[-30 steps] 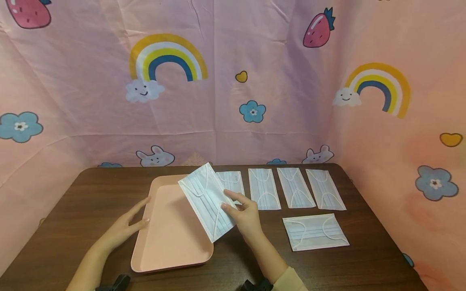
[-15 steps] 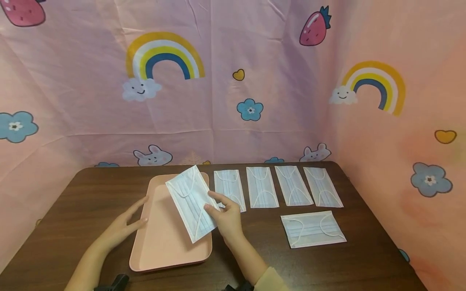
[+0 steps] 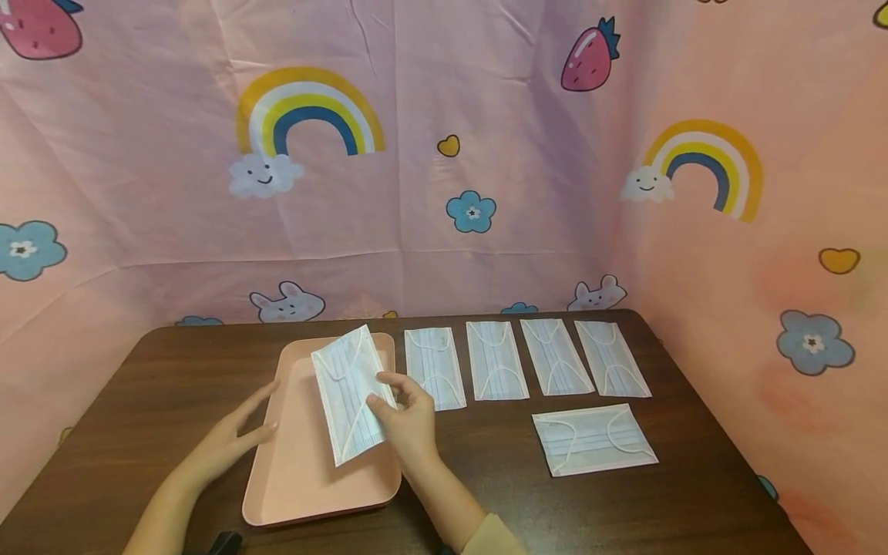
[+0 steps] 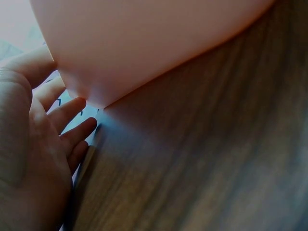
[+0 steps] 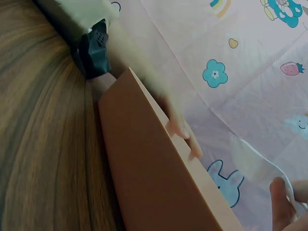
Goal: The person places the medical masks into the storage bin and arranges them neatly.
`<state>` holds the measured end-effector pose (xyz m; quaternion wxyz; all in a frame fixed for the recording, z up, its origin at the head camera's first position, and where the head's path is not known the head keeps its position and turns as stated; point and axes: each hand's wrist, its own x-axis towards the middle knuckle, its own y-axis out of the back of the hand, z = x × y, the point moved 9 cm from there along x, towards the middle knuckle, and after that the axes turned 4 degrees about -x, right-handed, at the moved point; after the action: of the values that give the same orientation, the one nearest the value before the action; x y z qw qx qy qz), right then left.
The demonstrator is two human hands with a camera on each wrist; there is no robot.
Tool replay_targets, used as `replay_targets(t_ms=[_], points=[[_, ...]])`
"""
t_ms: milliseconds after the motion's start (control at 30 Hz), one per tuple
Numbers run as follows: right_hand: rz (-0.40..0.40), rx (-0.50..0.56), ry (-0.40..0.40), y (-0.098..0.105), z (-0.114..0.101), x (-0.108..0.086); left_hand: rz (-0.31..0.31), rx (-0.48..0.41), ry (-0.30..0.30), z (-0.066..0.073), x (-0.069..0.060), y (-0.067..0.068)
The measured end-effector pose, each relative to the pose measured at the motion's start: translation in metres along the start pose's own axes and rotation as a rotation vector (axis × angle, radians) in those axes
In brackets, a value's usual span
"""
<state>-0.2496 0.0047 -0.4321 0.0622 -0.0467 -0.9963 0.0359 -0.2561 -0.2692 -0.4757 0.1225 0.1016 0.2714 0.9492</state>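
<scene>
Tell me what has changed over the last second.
The right hand carried its mask left, farther over the tray, turning its long edges steeper in the head view. That uncovered the back row's leftmost mask. Nothing was let go or newly gripped. The left hand stays at the tray's left side; the tray and the masks on the table lie as before.

Pink walls [image 3: 416, 200], apparently cloth, with rainbows [image 3: 310, 91] and flowers [image 3: 471, 212], behind and beside a brown table [image 3: 194, 370].
</scene>
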Motion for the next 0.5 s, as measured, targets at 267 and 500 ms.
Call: replay_targets(t_ms=[267,500], points=[[-0.029,-0.087,0.020,-0.020,0.004,0.000,0.016,-0.018,-0.020,0.005,0.000,0.001],[-0.063,-0.075,-0.046,-0.037,0.012,0.000,0.020,-0.025,-0.035,0.005,0.000,0.000]])
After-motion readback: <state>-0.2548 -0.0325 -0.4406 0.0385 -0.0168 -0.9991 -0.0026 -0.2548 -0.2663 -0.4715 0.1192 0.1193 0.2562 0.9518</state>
